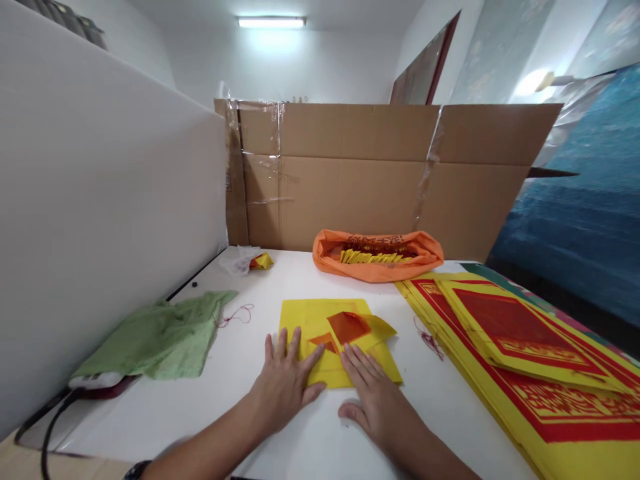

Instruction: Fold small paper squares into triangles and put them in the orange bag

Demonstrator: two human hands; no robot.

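A yellow paper sheet (305, 313) lies flat on the white table in front of me. On top of it rests a partly folded yellow paper (380, 328) with orange-red patches (349, 326). My left hand (285, 380) is spread flat over the lower left edge of the yellow sheet, its forefinger near the smaller orange patch. My right hand (373, 393) lies with its fingers stretched out, the tips pressing on the lower edge of the folded paper. Neither hand grips anything.
An orange bag (377, 272) full of folded yellow pieces stands behind the papers. Large red-and-yellow printed sheets (540, 333) are stacked at the right. A green cloth (160, 337) covers a device at the left. Red thread (429, 341) lies beside the stack; cardboard (350, 180) walls the back.
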